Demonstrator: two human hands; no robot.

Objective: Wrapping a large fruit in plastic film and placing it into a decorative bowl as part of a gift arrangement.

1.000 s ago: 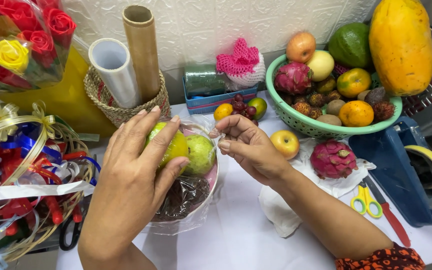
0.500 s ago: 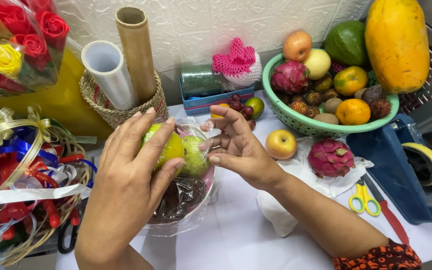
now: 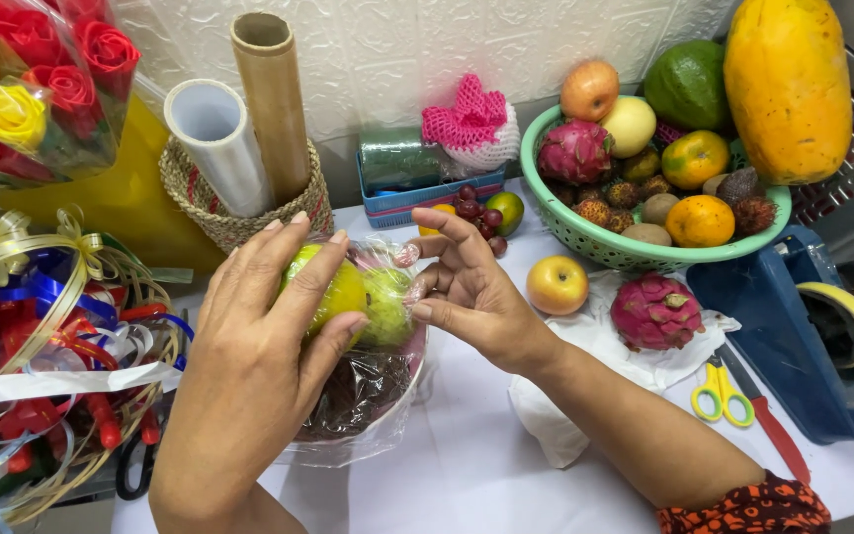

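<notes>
Two hands work one wrapped bowl (image 3: 368,435): your left hand (image 3: 259,366) cups the green fruit (image 3: 333,292), while your right hand (image 3: 471,297) hovers beside it, fingers (image 3: 452,232) spread and empty.

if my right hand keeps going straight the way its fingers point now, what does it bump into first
Probably the clear plastic wrap over the pale green fruit in the bowl. The right hand has its fingers aimed left toward it, fingertips about at the film already. Depth is hard to judge from above, so contact is uncertain.
</notes>
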